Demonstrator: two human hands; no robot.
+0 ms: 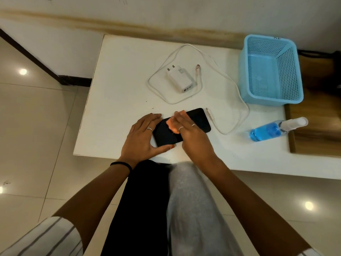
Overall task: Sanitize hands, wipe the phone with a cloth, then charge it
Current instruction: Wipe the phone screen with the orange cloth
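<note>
Two hands on the phone point(195, 121): left hand point(142, 137) bracing its edge flat-fingered, right hand point(191, 133) flat atop orange cloth point(172, 126).

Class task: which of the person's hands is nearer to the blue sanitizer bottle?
Right. The right hand presses the orange cloth on the phone, left of the bottle; the left hand lies farther left.

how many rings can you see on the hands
3: one on a left hand finger, two on right hand fingers pressing the orange cloth. Others may be hidden.
</note>
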